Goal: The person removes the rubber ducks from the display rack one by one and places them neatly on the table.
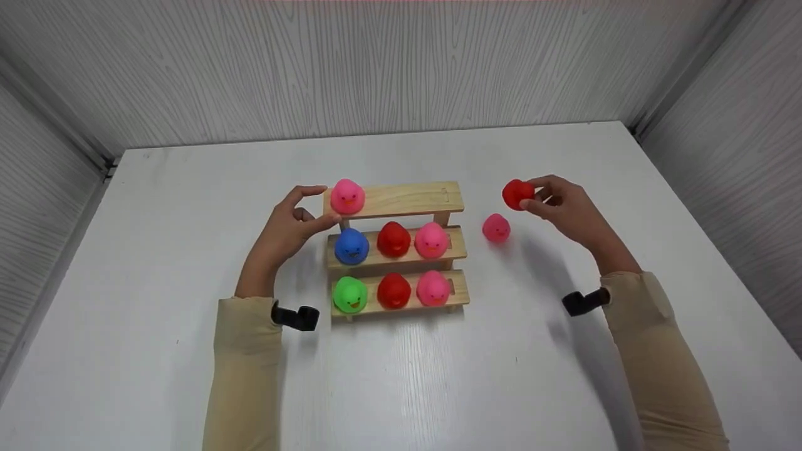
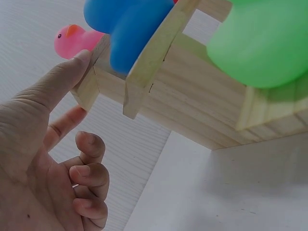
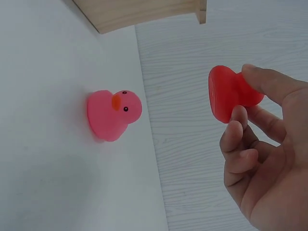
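A three-tiered wooden rack (image 1: 407, 200) stands on the table with rubber ducks on its steps. My left hand (image 1: 287, 227) grips the left end of its top step between thumb and index finger, the other fingers curled below. Beside that thumb sits a pink duck (image 1: 347, 196). To the right of the rack, my right hand (image 1: 564, 207) pinches a red rubber duck (image 1: 518, 194) above the table. In the right wrist view its thumb (image 3: 269, 82) presses the duck's head. Another pink duck (image 1: 496, 228) stands on the table below and left of that hand.
The middle step holds a blue duck (image 1: 351, 246), a red duck (image 1: 394, 239) and a pink duck (image 1: 432, 240). On the bottom step are a green duck (image 1: 350, 295), a red duck (image 1: 394, 290) and a pink duck (image 1: 433, 288). Behind the white table (image 1: 401, 382) rises a grey wood-grain wall (image 1: 376, 69).
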{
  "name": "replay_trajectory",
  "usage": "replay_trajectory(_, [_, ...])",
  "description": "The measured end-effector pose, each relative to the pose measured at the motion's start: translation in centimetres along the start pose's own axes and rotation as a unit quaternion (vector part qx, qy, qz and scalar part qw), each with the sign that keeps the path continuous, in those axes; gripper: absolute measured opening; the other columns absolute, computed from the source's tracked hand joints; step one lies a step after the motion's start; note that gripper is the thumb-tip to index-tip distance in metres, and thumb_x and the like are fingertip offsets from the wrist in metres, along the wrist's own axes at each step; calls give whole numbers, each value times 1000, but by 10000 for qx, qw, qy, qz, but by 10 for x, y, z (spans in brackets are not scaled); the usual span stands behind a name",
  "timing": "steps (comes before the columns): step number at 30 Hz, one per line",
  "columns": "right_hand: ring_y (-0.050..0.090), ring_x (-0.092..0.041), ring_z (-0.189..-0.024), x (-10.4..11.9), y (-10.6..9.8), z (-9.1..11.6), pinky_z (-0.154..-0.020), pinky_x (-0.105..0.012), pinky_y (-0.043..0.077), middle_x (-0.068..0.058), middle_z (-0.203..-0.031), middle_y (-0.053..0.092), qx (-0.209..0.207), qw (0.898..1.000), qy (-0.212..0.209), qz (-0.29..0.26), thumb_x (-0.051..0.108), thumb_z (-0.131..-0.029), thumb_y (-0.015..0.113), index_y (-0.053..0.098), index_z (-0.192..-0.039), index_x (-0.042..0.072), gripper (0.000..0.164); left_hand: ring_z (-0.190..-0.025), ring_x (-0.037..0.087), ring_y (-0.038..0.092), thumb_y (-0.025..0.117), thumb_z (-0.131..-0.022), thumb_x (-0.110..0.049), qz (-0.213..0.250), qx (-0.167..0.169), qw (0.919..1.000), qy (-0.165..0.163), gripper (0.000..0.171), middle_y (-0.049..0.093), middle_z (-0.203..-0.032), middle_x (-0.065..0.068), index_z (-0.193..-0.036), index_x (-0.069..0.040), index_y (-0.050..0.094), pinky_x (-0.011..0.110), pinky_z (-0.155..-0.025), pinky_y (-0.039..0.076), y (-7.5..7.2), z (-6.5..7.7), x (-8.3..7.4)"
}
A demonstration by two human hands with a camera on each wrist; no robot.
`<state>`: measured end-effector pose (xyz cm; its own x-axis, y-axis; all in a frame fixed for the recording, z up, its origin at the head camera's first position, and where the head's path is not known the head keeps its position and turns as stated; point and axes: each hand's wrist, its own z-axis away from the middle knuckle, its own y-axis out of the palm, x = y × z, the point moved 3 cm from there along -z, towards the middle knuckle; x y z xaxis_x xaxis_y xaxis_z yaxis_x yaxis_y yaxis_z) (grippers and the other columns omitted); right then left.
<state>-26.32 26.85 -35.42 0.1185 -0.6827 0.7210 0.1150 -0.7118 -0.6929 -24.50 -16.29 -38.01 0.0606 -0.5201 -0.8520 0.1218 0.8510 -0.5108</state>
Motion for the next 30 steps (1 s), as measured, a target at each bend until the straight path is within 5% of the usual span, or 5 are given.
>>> replay_trajectory(14, [54, -28, -95, -25, 1, 2, -78, -35, 47, -13, -109, 57, 331, 9988, 313, 181, 39, -94, 60, 52, -132, 8, 50, -79, 18, 43, 70, -80, -56, 8, 35, 9999, -138, 74, 47, -83, 6, -143, -27, 42, 28, -67, 34, 0, 0, 0])
replay_trajectory(30, [50, -26, -100, -56, 10, 2, -79, -33, 47, -15, -115, 55, 514, 9959, 676, 323, 36, -95, 59, 49, -135, 7, 50, -77, 17, 43, 70, -82, -54, 11, -46, 10000, 77, 73, 48, -80, 5, -143, -24, 43, 28, -66, 34, 1, 0, 2])
